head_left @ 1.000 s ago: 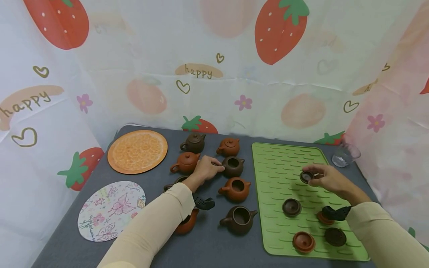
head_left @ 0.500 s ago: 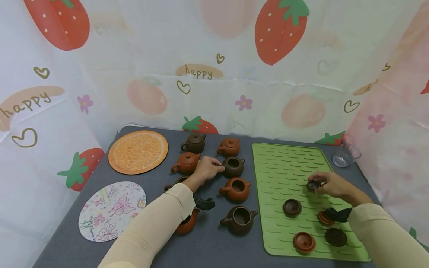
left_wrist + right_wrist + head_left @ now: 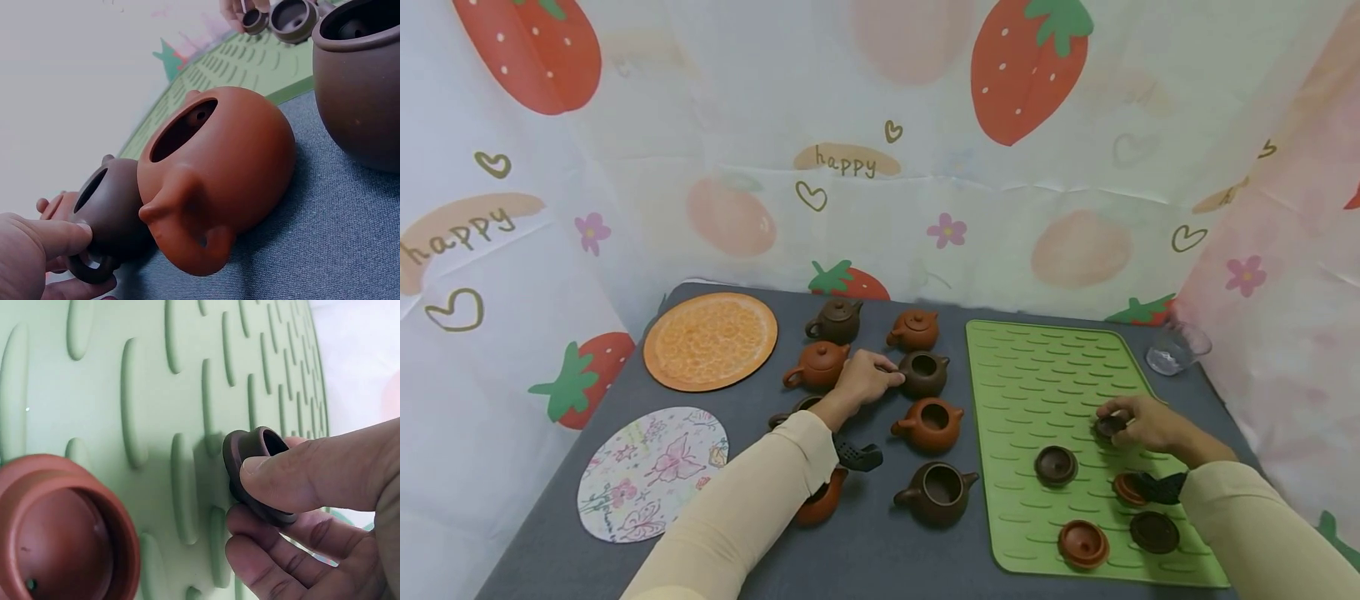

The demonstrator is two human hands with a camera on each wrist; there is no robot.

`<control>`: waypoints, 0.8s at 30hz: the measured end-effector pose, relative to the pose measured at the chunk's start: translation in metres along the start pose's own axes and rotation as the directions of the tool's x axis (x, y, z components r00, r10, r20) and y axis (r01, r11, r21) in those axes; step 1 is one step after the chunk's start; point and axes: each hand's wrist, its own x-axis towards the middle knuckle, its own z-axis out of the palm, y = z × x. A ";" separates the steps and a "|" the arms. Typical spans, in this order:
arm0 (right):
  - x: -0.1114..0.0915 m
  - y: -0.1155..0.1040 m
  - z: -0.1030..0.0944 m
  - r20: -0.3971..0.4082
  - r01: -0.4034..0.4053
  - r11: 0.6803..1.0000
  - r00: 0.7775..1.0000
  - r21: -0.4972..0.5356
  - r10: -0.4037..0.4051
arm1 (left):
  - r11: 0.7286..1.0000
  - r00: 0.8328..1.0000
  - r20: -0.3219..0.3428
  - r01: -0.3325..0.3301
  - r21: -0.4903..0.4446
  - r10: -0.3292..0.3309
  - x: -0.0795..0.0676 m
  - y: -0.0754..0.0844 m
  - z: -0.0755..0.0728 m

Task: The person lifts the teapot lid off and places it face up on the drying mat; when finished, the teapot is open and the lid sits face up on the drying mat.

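Observation:
My left hand (image 3: pixel 867 379) pinches the handle of a dark brown lidless teapot (image 3: pixel 925 388); in the left wrist view the thumb lies on top of that handle and a finger sits below it. On the right, my right hand (image 3: pixel 1150 425) holds a small dark teapot lid (image 3: pixel 240 453) between thumb and fingers, hollow side turned up, low over the green ribbed mat (image 3: pixel 1037 375). Whether the lid touches the mat I cannot tell. Nearest to that hand lie a dark lid (image 3: pixel 1056 467) and a reddish lid (image 3: pixel 1127 490), the latter partly behind a black wrist strap.
Lidless reddish (image 3: pixel 928 432) and dark (image 3: pixel 936 500) teapots stand in front. Lidded teapots (image 3: pixel 822 367) are behind; the left arm partly covers others. More lids (image 3: pixel 1084 543) lie on the mat. Two round mats (image 3: pixel 711 342) are left; a glass pitcher (image 3: pixel 1172 354) stands back right.
My right hand has lowered the dark lid toward the mat, shifting slightly right and nearer to me. The left hand keeps its grip on the teapot's handle.

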 end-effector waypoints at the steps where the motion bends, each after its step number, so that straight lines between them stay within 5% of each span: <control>1: 0.000 0.001 0.000 -0.002 -0.004 1.000 1.000 0.001 0.004 | 1.000 1.000 0.000 0.000 0.000 0.000 0.000 0.000 0.000; 24: -0.004 0.006 0.004 -0.054 -0.058 0.997 0.997 0.040 0.060 | 1.000 1.000 0.006 -0.004 -0.009 0.004 0.000 0.000 0.000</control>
